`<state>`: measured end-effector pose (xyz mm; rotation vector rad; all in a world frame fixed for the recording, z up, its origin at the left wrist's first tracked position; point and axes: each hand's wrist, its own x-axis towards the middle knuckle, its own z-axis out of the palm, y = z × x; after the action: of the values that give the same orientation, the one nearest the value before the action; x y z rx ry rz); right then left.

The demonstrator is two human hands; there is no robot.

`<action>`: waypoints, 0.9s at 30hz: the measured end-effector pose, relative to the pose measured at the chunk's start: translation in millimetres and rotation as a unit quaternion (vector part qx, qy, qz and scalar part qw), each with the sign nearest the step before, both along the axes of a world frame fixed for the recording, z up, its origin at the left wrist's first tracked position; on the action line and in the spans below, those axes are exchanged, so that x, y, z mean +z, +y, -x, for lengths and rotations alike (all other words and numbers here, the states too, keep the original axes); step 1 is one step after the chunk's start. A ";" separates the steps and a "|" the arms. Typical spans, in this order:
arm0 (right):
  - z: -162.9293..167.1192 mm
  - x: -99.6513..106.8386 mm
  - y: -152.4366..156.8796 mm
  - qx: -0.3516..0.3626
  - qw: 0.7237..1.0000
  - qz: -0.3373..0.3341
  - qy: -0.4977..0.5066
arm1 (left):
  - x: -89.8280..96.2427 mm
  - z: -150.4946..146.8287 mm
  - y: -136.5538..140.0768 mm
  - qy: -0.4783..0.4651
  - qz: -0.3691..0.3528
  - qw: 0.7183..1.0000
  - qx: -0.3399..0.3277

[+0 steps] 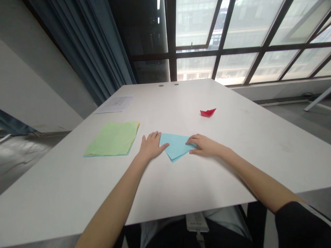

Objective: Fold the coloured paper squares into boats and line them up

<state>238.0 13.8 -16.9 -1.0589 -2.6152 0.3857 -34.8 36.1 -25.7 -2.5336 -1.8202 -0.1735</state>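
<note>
A light blue sheet of paper (176, 143), folded into a triangle, lies flat on the white table (181, 186) with one corner pointing towards me. My left hand (151, 144) rests at its left corner, palm down, fingers spread, the thumb lying on the paper's edge. At the right corner, my right hand (203, 145) has its fingers and thumb closed around the paper; the corner itself is partly hidden under them. Past my right hand stands a small red folded paper boat (207, 112).
A stack of square paper (113, 137), light green on top with yellow and blue edges below, lies on the left. Behind it is a printed white sheet (115, 104). Two round dark holes sit near the table's far edge. A blue curtain (85, 38) hangs beyond the left side.
</note>
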 end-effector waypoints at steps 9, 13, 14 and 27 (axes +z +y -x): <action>-0.4 7.1 -1.3 0.013 1.000 -0.001 -0.021 | 0.5 -0.3 -1.5 0.008 0.003 1.000 -0.013; -1.9 7.6 -1.5 0.016 1.000 0.005 -0.021 | 2.9 -0.4 -2.3 0.012 0.005 1.000 -0.017; -1.9 7.8 -1.6 0.018 1.000 0.005 -0.020 | 3.4 -0.5 -2.6 0.012 0.006 1.000 -0.018; 8.5 15.2 -10.8 -0.142 0.977 -0.026 0.158 | 1.3 2.5 10.0 -0.342 -0.049 0.934 0.092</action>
<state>229.5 2.9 -1.7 -1.2220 -2.1484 0.3814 -37.2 46.1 -24.4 -2.3771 -2.1494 -1.2389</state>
